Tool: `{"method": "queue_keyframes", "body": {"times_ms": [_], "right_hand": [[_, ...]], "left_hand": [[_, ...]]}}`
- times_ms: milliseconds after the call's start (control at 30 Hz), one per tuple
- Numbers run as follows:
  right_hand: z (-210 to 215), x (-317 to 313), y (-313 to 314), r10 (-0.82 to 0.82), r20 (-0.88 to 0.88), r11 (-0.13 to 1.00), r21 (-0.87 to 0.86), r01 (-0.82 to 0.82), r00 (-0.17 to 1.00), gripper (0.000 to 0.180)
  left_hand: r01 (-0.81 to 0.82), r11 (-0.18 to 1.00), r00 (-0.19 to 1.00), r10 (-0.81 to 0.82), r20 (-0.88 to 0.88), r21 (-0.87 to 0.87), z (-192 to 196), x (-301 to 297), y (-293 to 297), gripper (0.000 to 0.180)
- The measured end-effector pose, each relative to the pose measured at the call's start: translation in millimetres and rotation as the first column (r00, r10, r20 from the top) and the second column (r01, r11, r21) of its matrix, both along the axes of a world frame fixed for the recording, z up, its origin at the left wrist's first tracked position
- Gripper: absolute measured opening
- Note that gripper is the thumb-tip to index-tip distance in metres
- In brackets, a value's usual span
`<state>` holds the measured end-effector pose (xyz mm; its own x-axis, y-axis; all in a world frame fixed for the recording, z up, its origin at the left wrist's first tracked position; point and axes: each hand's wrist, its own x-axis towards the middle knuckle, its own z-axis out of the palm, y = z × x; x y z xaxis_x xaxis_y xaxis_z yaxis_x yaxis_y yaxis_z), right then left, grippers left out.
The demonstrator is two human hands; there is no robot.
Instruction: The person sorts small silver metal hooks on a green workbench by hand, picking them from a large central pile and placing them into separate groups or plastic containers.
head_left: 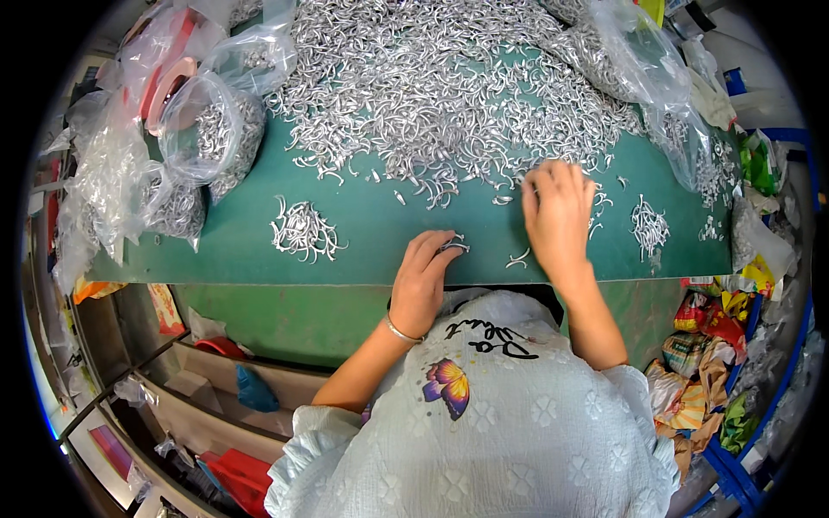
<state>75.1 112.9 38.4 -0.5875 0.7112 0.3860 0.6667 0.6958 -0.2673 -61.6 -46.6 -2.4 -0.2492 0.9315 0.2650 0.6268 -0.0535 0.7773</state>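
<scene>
Small silver curved metal pieces lie in a large heap (414, 104) across the far part of the green table (380, 250). Close to the table's near edge, my left hand (421, 281) is closed, with a few curved metal pieces (455, 244) between thumb and fingers. My right hand (560, 211) reaches to the heap's near border, its fingers bent down and somewhat apart over loose pieces; its fingertips are partly hidden. Between the hands, one or two loose curved pieces (517, 259) rest on the table. Smaller piles lie at left (304, 232) and right (648, 228).
Clear plastic bags with metal pieces stand at the left (220, 129) and far right (673, 129). A pink tape roll (170, 93) sits among the left bags. Beneath the table, a shelf (224, 388) is on the left and colourful packages (695, 345) on the right.
</scene>
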Motion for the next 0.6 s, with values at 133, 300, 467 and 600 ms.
{"method": "queue_keyframes", "body": {"times_ms": [133, 300, 467, 600], "right_hand": [[-8.3, -13.2, -32.4, 0.319, 0.051, 0.941, -0.132, -0.31, 0.946, 0.005], [-11.3, -12.0, -9.9, 0.258, -0.274, 0.904, -0.27, -0.331, 0.927, 0.005], [-29.5, -28.7, 34.1, -0.015, -0.018, 0.998, -0.061, 0.014, 1.0, 0.007], [-19.8, -15.2, 27.3, -0.042, 0.007, 0.998, -0.057, 0.042, 0.999, 0.008]], "left_hand": [[-0.026, 0.999, 0.999, 0.026, 0.029, 0.023, -2.1, 4.9, 2.1, 0.035], [0.006, 1.0, 0.998, -0.005, -0.07, 0.018, 6.6, 1.1, 6.0, 0.04], [0.139, 0.989, 0.958, -0.149, -0.243, -0.058, 5.9, -4.7, 12.3, 0.037], [0.14, 0.99, 0.987, -0.141, -0.08, -0.018, 1.1, -4.0, 8.3, 0.035]]}}
